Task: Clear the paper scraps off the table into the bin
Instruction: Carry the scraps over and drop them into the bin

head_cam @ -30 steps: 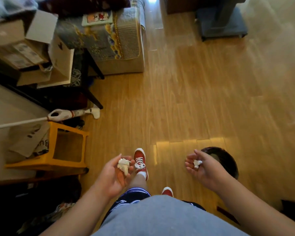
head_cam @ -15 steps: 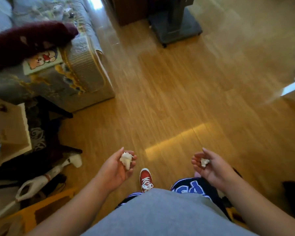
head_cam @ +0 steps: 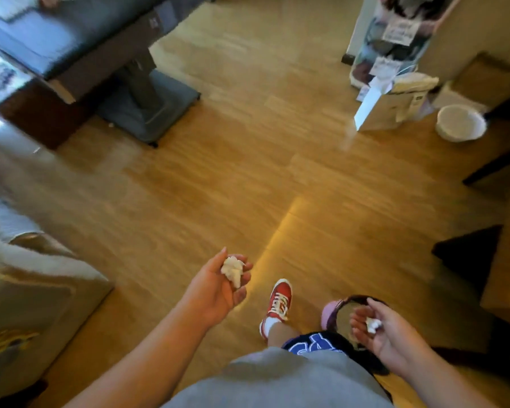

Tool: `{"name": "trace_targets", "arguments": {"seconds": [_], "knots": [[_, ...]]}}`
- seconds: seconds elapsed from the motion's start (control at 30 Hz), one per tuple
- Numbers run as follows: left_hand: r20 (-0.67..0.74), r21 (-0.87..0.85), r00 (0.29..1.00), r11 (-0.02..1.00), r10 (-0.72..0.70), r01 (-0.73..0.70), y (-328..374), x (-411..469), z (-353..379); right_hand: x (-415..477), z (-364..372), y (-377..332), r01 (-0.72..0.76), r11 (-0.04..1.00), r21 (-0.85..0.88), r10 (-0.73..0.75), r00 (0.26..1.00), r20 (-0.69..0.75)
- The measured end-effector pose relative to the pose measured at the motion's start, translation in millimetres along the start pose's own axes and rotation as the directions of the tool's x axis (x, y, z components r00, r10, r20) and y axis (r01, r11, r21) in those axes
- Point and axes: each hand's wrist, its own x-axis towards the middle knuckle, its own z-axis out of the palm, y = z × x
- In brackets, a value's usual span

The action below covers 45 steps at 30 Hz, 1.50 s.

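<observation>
While cupped palm-up, left hand (head_cam: 218,287) cradles crumpled paper (head_cam: 232,269), right hand (head_cam: 386,334) curled round small scrap (head_cam: 373,324)

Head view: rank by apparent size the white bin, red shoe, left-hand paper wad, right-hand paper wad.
1. white bin, though farthest away
2. red shoe, a close second
3. left-hand paper wad
4. right-hand paper wad

Apparent size only; distances differ.

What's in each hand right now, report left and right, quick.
Left hand: fingers curled around a crumpled paper scrap, palm up.
Right hand: cupped around a smaller paper scrap.
</observation>
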Motion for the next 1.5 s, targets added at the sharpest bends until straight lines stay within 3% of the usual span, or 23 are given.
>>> {"name": "trace_targets", "arguments": {"seconds": [0.13,0.4,0.6,0.77,0.93,1.1,1.3,1.5], "knots": [[0.008,0.053,1.000,0.998,-0.026,0.026,46,39,41,19,27,-54,-0.011,0.998,0.067,0.009,0.999,0.038],[0.005,0.110,0.997,0.991,-0.083,0.081,117,105,87,53,100,-174,0.086,0.983,0.160,-0.112,0.981,0.161],[-0.007,0.154,0.989,0.977,-0.145,0.144,179,181,115,85,158,-262,0.117,0.959,0.258,-0.163,0.973,0.166],[-0.011,0.258,0.976,0.943,-0.216,0.211,244,255,163,107,173,-317,0.141,0.927,0.347,-0.178,0.981,0.077],[0.041,0.471,0.949,0.844,-0.313,0.258,288,320,259,105,148,-348,0.174,0.871,0.460,-0.148,0.985,-0.093],[0.092,0.683,0.905,0.688,-0.415,0.245,267,366,378,93,98,-351,0.230,0.749,0.621,-0.081,0.963,-0.259],[0.121,0.859,0.828,0.475,-0.547,0.188,177,389,531,95,20,-342,0.310,0.565,0.765,-0.018,0.931,-0.364],[0.124,0.890,0.784,0.417,-0.609,0.183,104,404,637,112,-45,-365,0.279,0.477,0.834,0.103,0.924,-0.368]]}}
